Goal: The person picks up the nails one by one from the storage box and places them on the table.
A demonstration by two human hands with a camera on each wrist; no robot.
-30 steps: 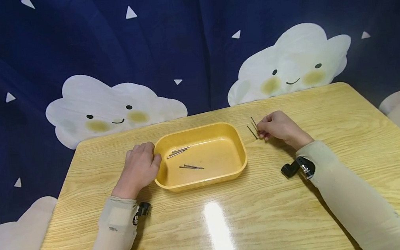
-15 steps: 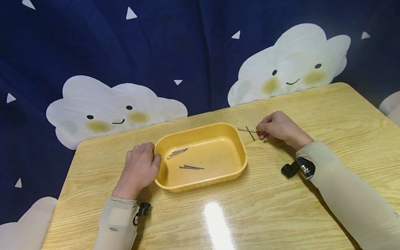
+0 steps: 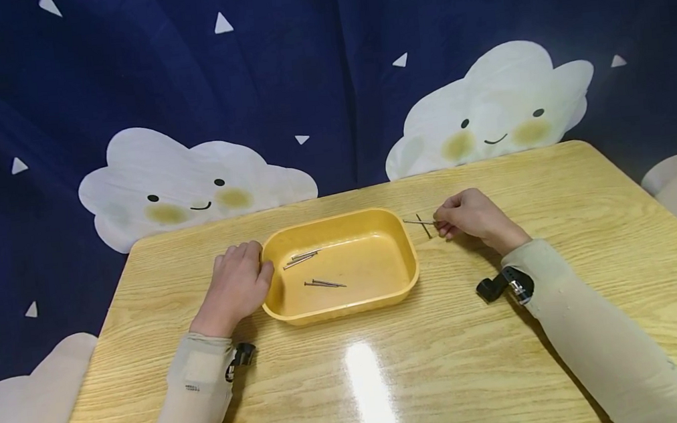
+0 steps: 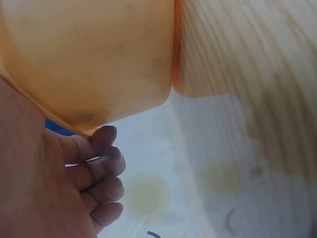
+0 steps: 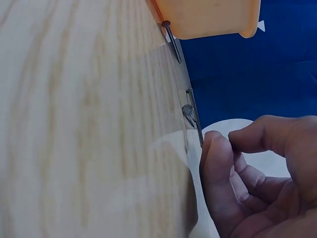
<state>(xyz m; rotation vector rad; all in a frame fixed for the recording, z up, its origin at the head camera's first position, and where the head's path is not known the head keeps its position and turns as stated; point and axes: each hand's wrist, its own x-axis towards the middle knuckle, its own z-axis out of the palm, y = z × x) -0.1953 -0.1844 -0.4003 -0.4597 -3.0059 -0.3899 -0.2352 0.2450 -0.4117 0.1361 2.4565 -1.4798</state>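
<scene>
My left hand [image 3: 237, 277] grips the left rim of a yellow plastic tray [image 3: 347, 308]. In the left wrist view its fingers curl at the tray's outer corner, with the thumb hidden. Right of the tray, my right hand [image 3: 473, 216] pinches the end of a nail [image 3: 414, 221] between thumb and fingertips, its head pointing toward the tray. This nail crosses another nail [image 3: 428, 232] on the table. The right wrist view shows a nail [image 5: 172, 43] by the tray's corner and a nail head [image 5: 186, 109] near the fingertips.
Inside the tray lie several nails [image 3: 302, 258] at the back left and a small group of nails [image 3: 324, 282] nearer the front. The wooden table [image 3: 460, 362] ends at a dark blue curtain [image 3: 327, 78] with cloud prints. Each sleeve carries a small wrist camera [image 3: 490, 289].
The nail at my right fingertips has swung from pointing away to pointing left toward the tray, and now crosses the other nail, which has shifted slightly left. The left hand and tray stay put.
</scene>
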